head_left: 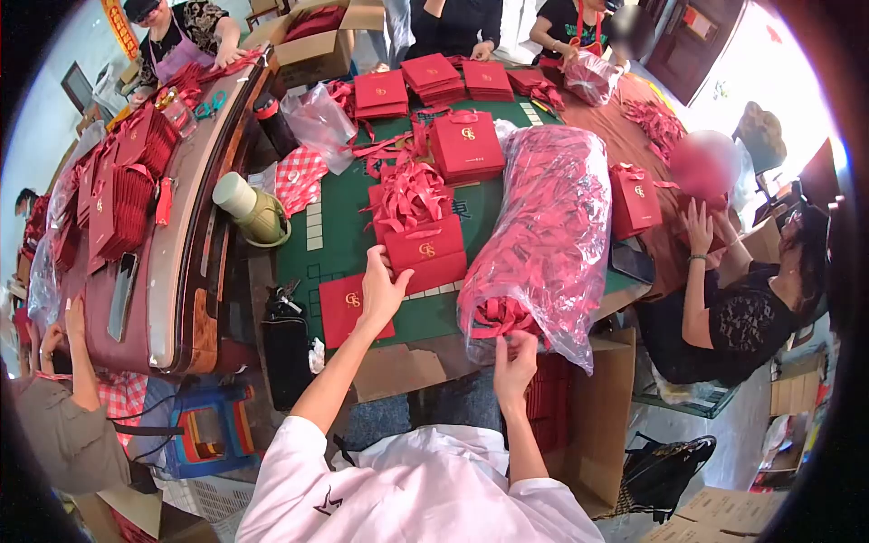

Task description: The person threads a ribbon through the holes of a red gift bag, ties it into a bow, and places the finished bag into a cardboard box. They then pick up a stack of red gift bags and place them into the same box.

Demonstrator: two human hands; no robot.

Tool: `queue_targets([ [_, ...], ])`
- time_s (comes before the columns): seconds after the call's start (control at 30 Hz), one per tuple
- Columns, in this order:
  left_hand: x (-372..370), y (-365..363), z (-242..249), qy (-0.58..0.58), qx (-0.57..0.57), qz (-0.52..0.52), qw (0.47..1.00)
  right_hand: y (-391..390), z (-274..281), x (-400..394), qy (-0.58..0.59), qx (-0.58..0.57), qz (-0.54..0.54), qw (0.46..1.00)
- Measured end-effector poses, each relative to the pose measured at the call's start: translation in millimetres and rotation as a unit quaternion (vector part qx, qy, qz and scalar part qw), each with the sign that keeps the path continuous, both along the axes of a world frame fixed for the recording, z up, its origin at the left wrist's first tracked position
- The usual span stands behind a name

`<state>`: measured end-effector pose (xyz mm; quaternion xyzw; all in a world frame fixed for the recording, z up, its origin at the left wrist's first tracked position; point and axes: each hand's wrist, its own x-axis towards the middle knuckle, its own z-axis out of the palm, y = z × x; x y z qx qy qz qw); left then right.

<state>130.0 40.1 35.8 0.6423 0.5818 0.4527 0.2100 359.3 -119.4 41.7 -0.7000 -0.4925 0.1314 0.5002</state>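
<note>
My left hand (pixel 385 288) is closed on the left edge of a red paper gift bag (pixel 425 248) with a gold logo, its thumb across the front. Looped red ribbons (pixel 409 199) lie heaped above that bag. Below my left wrist, another red gift bag (pixel 342 303) lies flat on the green table mat. My right hand (pixel 516 364) pinches at the red ribbons (pixel 501 317) in the mouth of a long clear plastic sack (pixel 552 208). That sack is packed full of red ribbon and lies across the table to the right.
Stacks of red bags (pixel 466 145) stand farther back. At left are a green bottle (pixel 252 213) and a black pouch (pixel 287 362). A cardboard box (pixel 597 425) is at my right side. A person (pixel 760 299) sits at right; others work around the tables.
</note>
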Motion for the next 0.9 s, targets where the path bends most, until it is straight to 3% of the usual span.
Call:
queue_targets([
  [0.13, -20.7, -15.0, 2.9, 0.013, 0.004, 0.036, 0.999, 16.4, -4.5, 12.2, -0.029, -0.025, -0.025, 0.999],
  [0.2, -47.7, -21.1, -1.1, 0.189, 0.055, 0.033, 0.980, 22.0, 0.3, 14.1, -0.030, -0.062, -0.029, 0.997],
  [0.3, -73.2, -30.3, -6.9, 0.284, -0.007, 0.056, 0.957, 27.0, -5.1, 16.9, -0.090, -0.020, 0.004, 0.996],
  [0.33, -82.4, -30.6, -17.5, 0.310, -0.002, 0.042, 0.950, 25.2, -6.6, 14.3, -0.026, -0.035, -0.005, 0.999],
  [0.43, -86.7, -35.1, -21.3, 0.339, -0.035, 0.024, 0.940, 18.6, -3.3, 6.9, -0.037, 0.041, 0.036, 0.998],
  [0.6, -77.0, -48.0, -3.6, 0.317, -0.057, -0.029, 0.946, -2.1, 16.1, -18.5, -0.071, 0.008, 0.178, 0.981],
  [0.7, -67.9, -62.8, 0.7, 0.295, -0.056, -0.045, 0.953, -5.3, 20.7, -37.2, -0.157, -0.009, 0.258, 0.953],
  [0.9, -53.6, -99.2, 6.2, 0.275, -0.073, -0.051, 0.957, -6.3, 6.0, -71.1, -0.169, -0.014, 0.323, 0.931],
])
